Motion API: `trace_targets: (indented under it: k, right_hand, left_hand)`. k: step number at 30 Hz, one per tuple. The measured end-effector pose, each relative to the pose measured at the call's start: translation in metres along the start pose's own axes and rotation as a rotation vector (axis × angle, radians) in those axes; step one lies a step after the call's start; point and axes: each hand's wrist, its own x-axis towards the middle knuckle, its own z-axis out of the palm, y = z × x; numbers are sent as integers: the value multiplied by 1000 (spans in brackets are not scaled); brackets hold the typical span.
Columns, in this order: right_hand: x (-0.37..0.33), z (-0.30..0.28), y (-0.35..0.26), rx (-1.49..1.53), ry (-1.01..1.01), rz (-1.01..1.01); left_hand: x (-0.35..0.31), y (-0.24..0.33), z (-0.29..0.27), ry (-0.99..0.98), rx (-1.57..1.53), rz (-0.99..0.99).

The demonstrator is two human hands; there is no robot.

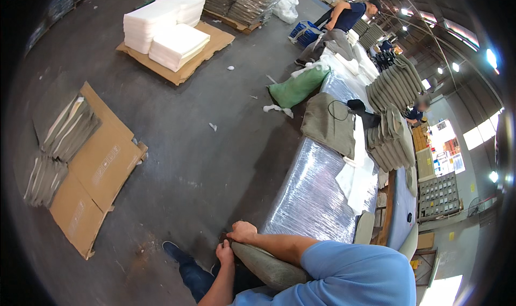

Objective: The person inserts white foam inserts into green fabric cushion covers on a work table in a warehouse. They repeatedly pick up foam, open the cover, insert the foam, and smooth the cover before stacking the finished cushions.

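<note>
A plump grey-green cushion [274, 265] rests against my body, partly covered by my right forearm and blue sleeve. At its far left corner, my right hand [243, 232] is closed with bent fingers on the cover's edge. My left hand [225, 253] is closed just below it, thumb and fingers pinching the same corner. Something small and dark shows between the two hands, too small to name. To the right of my hands stands a worktable [301, 198] wrapped in shiny clear film.
A grey fabric piece [325, 124] and white sheets [352, 185] lie on the table, with stacked cushions [395, 83] beyond. Flattened cardboard [110, 158] with folded covers [70, 126] lies left. White foam sheets [161, 18] stand farther off. A co-worker [349, 16] is at the table's far end.
</note>
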Motion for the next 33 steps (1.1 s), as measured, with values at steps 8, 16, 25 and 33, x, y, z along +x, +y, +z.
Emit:
trace_targets:
  k: [8,16,25,33]
  right_hand:
    - [-31,9,23,-104,68,-42]
    - [-15,36,26,-154,161,-2]
    - [35,28,-4,-195,-15,52]
    - [41,50,16,-337,-58,-58]
  left_hand:
    - [-27,-7,16,28,315,53]
    - [-23,-29,6,62,70,59]
    - [35,-31,22,65,-112,-413]
    - [31,-36,26,73,278,-497]
